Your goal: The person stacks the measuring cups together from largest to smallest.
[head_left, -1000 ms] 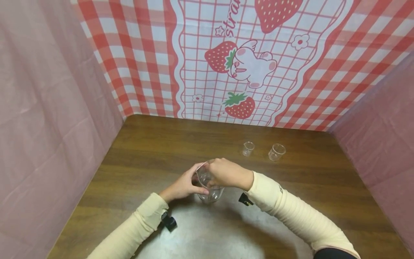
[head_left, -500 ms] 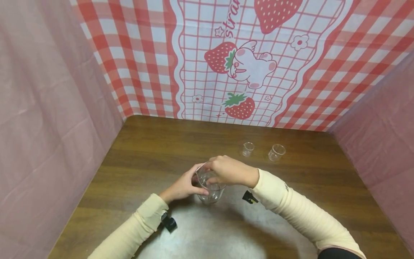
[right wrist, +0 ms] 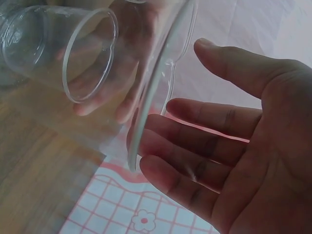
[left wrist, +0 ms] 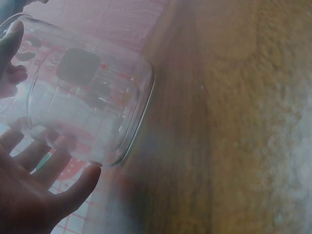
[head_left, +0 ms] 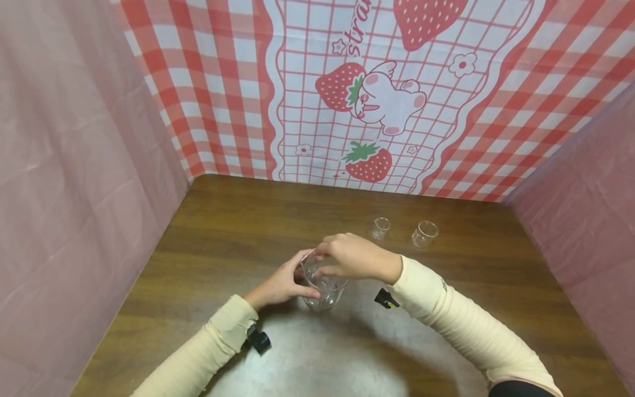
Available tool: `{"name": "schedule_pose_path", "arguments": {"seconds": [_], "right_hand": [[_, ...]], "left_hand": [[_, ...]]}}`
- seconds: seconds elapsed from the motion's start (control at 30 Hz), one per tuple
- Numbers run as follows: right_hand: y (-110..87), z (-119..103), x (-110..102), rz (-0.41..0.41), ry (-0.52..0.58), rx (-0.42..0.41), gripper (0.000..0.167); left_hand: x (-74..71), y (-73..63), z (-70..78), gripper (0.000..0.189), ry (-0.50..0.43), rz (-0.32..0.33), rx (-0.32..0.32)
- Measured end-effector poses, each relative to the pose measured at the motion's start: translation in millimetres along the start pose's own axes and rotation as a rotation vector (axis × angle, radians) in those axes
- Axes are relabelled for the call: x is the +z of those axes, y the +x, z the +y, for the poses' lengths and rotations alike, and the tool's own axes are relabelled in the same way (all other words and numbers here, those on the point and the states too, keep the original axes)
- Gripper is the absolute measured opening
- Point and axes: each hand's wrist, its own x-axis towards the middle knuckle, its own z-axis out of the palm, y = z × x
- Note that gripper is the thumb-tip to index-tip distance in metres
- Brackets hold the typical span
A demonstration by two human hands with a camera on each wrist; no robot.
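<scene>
A large clear glass beaker (head_left: 327, 300) is between both hands, with a smaller beaker (right wrist: 68, 58) inside it in the right wrist view. My left hand (head_left: 281, 284) grips the large beaker's side, thumb toward the front; its fingers (left wrist: 39, 161) lie against the glass in the left wrist view. At the mouth of the large beaker is my right hand (head_left: 354, 256). Its thumb and fingers (right wrist: 190, 112) are spread and loosely bent, fingertips right at the rim, and the palm is bare.
Behind and to the right stand a tiny glass beaker (head_left: 381, 227) and a slightly larger beaker (head_left: 425, 234). The wooden table (head_left: 238, 215) meets a strawberry-print checked cloth (head_left: 238, 110) at the back. Pink cloths (head_left: 84, 193) hang at both sides.
My right hand has drawn up and back to the right, out of the large beaker's mouth, and its fingers have loosened. The left hand and the large beaker stay nearly still.
</scene>
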Motion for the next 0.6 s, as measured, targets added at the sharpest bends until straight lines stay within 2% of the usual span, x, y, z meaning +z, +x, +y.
{"name": "schedule_pose_path", "arguments": {"seconds": [0.6], "right_hand": [[-3.5, 7.6, -7.4, 0.037, -0.006, 0.04, 0.032]], "left_hand": [[-1.1, 0.2, 0.2, 0.089, 0.022, 0.001, 0.009]]}}
